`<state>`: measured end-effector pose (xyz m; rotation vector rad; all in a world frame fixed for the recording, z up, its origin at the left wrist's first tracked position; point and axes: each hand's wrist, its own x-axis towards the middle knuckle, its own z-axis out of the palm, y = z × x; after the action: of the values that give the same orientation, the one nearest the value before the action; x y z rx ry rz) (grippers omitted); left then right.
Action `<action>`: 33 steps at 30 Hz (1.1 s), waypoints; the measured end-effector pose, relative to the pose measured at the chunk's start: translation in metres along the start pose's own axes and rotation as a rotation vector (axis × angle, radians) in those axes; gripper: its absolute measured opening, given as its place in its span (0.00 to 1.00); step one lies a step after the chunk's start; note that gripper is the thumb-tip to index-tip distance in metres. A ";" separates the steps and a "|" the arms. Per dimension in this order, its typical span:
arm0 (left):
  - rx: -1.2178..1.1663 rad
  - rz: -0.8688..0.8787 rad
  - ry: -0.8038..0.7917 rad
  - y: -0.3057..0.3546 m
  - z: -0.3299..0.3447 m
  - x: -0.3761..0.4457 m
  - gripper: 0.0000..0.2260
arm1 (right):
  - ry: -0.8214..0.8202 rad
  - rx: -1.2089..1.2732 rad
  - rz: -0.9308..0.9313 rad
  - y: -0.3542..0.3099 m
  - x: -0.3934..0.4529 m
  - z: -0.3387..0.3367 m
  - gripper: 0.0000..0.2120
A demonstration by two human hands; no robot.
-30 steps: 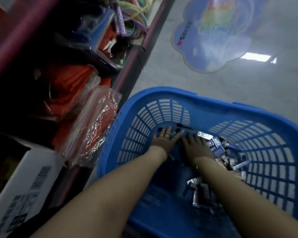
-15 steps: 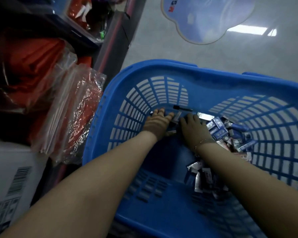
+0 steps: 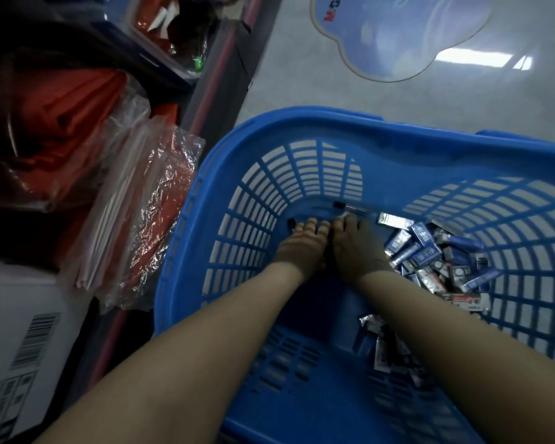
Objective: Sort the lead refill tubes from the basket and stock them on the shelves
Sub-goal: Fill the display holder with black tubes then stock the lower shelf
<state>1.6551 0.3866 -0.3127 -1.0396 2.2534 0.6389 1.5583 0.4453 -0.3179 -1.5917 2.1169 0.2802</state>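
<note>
both hands, left (image 3: 302, 251) and right (image 3: 354, 248), side by side in one basket (image 3: 302, 129); grip unclear

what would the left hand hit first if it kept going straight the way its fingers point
Probably the small dark piece at the left hand fingertips, then the basket slotted wall; depth is unclear.

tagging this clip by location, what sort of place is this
Probably a stationery shop aisle: a blue basket of small packaged refills on a glossy floor, shelving with bagged goods, and a branded floor sticker.
</note>
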 end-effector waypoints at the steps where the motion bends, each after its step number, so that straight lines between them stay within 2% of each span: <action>1: -0.016 -0.026 0.016 0.002 0.003 -0.001 0.37 | 0.002 0.008 0.008 -0.001 0.001 0.000 0.21; 9: 0.016 -0.234 0.129 0.026 0.017 -0.002 0.22 | 0.043 0.009 -0.032 -0.003 -0.005 0.006 0.19; 15: 0.056 -0.273 0.083 0.015 0.028 -0.008 0.29 | 0.019 0.005 -0.003 0.002 -0.009 0.008 0.22; 17: 0.030 -0.269 0.071 0.011 0.027 -0.007 0.28 | 0.024 0.142 0.060 0.004 -0.013 0.005 0.20; 19: -0.042 -0.251 0.075 0.009 0.022 -0.006 0.26 | 0.051 0.441 0.136 0.005 -0.015 0.000 0.16; 22: -0.373 -0.277 0.204 0.008 0.003 -0.006 0.18 | 0.092 0.907 0.322 0.010 -0.014 -0.015 0.09; 24: -0.686 -0.362 0.320 0.009 -0.015 -0.009 0.10 | 0.003 1.249 0.486 0.015 -0.012 -0.026 0.06; 26: -1.214 -0.472 0.351 0.012 -0.032 -0.016 0.10 | -0.108 1.683 0.587 0.019 -0.013 -0.035 0.12; 28: -1.807 -0.530 0.282 0.013 -0.046 -0.028 0.13 | -0.225 1.984 0.607 0.021 -0.017 -0.044 0.12; 30: -2.156 -0.544 0.213 0.016 -0.057 -0.042 0.13 | -0.373 2.054 0.528 0.019 -0.022 -0.052 0.12; 33: -2.355 -0.527 0.257 0.023 -0.066 -0.059 0.11 | -0.519 2.041 0.384 0.007 -0.032 -0.065 0.13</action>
<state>1.6487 0.3893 -0.2211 -2.2992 0.1039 2.9320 1.5421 0.4464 -0.2466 0.1368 1.0874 -0.9543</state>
